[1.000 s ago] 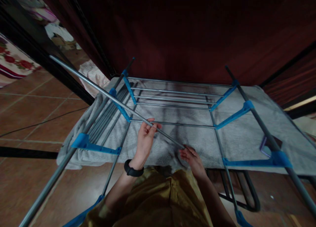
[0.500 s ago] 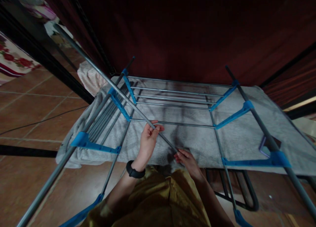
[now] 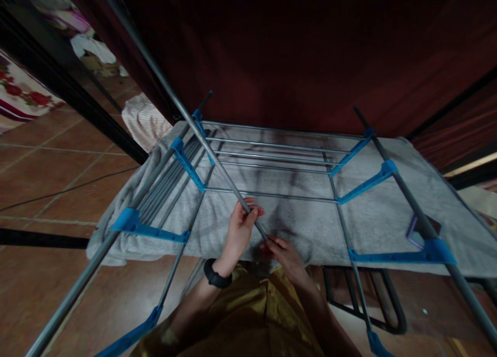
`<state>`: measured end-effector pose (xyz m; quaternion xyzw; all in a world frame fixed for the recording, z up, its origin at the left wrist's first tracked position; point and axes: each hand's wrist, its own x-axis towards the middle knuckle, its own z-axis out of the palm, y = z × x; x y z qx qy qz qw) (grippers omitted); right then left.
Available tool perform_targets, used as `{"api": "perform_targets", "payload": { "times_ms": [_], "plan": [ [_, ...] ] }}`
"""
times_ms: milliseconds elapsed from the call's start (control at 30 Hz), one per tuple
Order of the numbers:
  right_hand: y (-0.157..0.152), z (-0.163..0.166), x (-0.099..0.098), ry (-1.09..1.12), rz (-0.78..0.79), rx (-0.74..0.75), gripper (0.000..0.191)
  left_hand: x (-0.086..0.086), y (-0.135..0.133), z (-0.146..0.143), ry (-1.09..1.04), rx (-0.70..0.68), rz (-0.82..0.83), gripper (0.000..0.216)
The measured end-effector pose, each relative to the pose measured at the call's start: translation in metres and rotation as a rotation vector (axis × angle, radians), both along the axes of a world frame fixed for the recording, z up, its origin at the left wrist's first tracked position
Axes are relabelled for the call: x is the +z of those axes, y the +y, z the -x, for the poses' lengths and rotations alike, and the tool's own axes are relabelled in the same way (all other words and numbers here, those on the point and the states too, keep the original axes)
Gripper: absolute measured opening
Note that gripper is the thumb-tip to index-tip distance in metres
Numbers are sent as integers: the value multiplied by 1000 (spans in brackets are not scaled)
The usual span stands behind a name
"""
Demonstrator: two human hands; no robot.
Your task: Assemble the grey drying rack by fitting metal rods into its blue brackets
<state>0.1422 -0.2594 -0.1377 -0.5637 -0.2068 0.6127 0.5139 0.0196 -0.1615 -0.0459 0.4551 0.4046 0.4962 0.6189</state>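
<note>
A long grey metal tube point(image 3: 189, 120) slants from near my body up to the top left. My left hand point(image 3: 241, 226), with a black band on its wrist, is closed around the tube a little above its lower end. At that lower end my right hand point(image 3: 282, 252) grips it, with some fingers hidden. Around both hands stands a partly assembled drying rack point(image 3: 272, 195) of grey bars. Blue plastic brackets point(image 3: 188, 165) join its bars to the side poles. The held tube passes over the rack's left side; whether it touches there I cannot tell.
Beneath the rack is a bed covered with a grey blanket point(image 3: 310, 222). Several loose grey rods point(image 3: 169, 183) lie on its left. A phone-like object point(image 3: 422, 230) rests at the right. A dark red curtain point(image 3: 295, 62) hangs behind, and a cable point(image 3: 77, 187) crosses the tiled floor.
The tube has swung steeper, its far end moving up and to the right. My left hand has shifted slightly right and down, and my right hand slightly left.
</note>
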Motion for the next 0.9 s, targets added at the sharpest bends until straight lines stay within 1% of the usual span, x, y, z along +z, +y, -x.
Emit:
{"api": "perform_targets", "payload": {
  "times_ms": [133,233,367,533,767,900],
  "plan": [
    [1,5,0,8,-25,52,42,0,-5,-1,3,-19,6,32],
    [0,3,-1,-5,-22,58,38,3,-4,2,-10,-35,10,31],
    [3,-7,0,-55,-6,50,35,2,1,6,1,-38,6,29],
    [6,-20,4,-10,-32,42,38,-3,7,11,51,-30,-26,26],
    [6,-31,8,-85,-27,-46,53,-5,14,23,182,8,-53,25],
    [7,-40,7,-113,-34,-57,56,-8,17,31,367,5,-71,24]
  ]
}}
